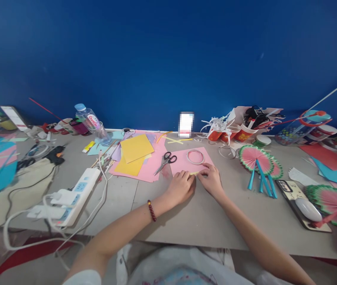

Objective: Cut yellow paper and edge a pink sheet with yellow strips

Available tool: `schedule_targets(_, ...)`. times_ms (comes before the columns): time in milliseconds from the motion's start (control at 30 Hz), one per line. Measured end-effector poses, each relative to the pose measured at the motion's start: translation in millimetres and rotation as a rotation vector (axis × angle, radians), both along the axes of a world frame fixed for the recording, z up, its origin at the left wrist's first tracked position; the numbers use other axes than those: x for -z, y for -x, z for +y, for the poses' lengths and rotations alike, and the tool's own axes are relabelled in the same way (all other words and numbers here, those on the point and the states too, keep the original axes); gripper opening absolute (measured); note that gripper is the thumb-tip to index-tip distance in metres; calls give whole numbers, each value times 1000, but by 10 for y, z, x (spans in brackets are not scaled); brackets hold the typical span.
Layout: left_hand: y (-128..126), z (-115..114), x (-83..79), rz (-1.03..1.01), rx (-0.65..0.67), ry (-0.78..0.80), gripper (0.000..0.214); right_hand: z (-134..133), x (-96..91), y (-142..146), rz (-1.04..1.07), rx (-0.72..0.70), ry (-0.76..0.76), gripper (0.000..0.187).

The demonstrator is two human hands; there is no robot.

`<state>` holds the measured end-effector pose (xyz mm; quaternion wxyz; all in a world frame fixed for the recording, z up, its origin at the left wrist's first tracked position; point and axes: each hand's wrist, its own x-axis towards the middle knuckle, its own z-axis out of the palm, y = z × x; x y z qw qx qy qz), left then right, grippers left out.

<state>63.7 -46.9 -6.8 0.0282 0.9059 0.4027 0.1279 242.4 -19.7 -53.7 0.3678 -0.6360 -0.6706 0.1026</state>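
Observation:
My left hand [181, 186] and my right hand [211, 179] meet at the near edge of a pink paper sheet [183, 160] lying on the grey table [186, 217]. Both hands have their fingers curled and pressed down on that edge, where a thin yellow strip [194, 173] shows between them. A roll of tape [195, 156] lies on the pink sheet just beyond my right hand. Scissors [166, 161] with black handles lie to the left of the sheet, beyond my left hand. My left wrist wears a dark red bead bracelet.
Yellow and pink sheets [135, 152] are stacked at the back left, beside a water bottle [92, 122]. A white power strip [73, 194] with cables lies at the left. Pleated watermelon paper fans [259, 160] and a phone [300, 204] lie right. Red paper cups [233, 134] stand against the blue wall.

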Motion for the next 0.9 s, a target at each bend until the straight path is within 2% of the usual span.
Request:
schedule_targets(300, -82, 14, 98, 3, -33, -71, 27, 8, 33, 1, 0, 10, -15, 14)
schedule_targets(533, -123, -12, 53, 108, 4, -157, 19, 28, 27, -17, 30, -11, -6, 16)
schedule_targets(700, -129, -22, 46, 145, 18, -171, 18, -9, -24, -123, 141, -7, -29, 21)
schedule_targets(767, -123, -23, 48, 145, 17, -166, 18, -75, -78, -153, 123, -61, -89, 19)
schedule_targets(900, -114, -20, 58, 116, 0, -140, 21, -236, -203, -126, -105, -249, -134, 28)
